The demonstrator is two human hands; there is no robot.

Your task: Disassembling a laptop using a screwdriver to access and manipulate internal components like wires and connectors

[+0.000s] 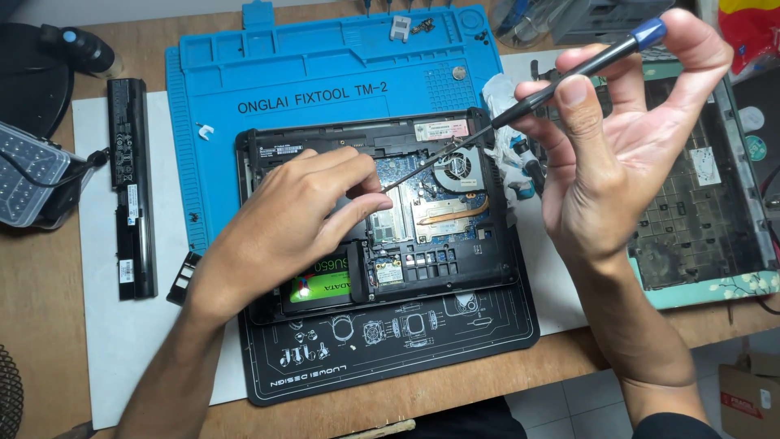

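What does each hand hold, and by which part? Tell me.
The right hand holds a screwdriver by its dark handle, near the blue cap. The left hand holds nothing; its fingertips rest on the open laptop by the tip.

Place: electronics repair bench | Shown by: blue repair mat (pixel 325 73), opened laptop (pixel 382 211), removed battery (pixel 134 187), second dismantled chassis (pixel 703 203) laid on wooden desk (pixel 41 325)

**Layout of the bench**

An opened laptop base (pixel 382 211) lies on a small work mat (pixel 390 341), which overlaps the near edge of a larger repair mat (pixel 325 65) behind it. Left of both lies a laptop battery (pixel 134 187). To the right rests a second laptop shell (pixel 707 203). All sit on the surface (pixel 32 325).
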